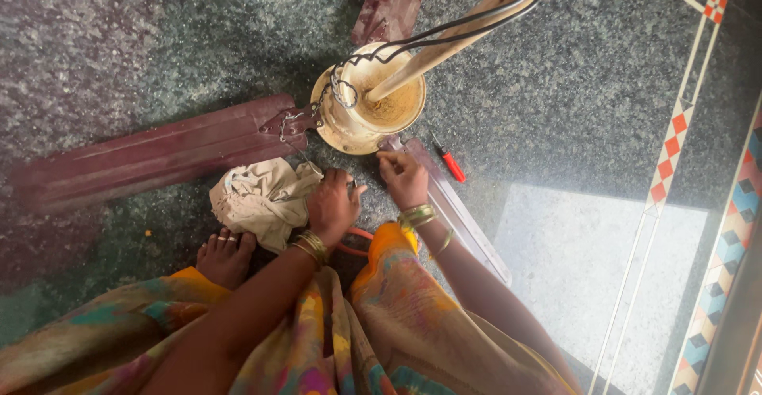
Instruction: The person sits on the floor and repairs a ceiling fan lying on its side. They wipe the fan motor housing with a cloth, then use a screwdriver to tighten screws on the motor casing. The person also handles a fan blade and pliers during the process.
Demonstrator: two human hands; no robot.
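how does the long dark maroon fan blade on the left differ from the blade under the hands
The long dark maroon fan blade lies fully exposed, pointing left from the dusty cream fan motor housing. The lower right blade points down-right, glares pale with reflected light, and its inner end is covered by the right hand, with the left hand beside it. Both lie flat on the dark speckled floor, still joined to the housing.

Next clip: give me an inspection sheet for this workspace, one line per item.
Surface: dark speckled stone floor.
Job's things: ceiling fan motor housing, maroon blades attached, lying on floor.
Clutter: beige cloth; red-handled screwdriver.
Grippers: left hand and right hand at the blade mount beside the housing; grip unclear.
Cables: black wires along the downrod.
Surroundings: patterned floor border; person's bare foot.
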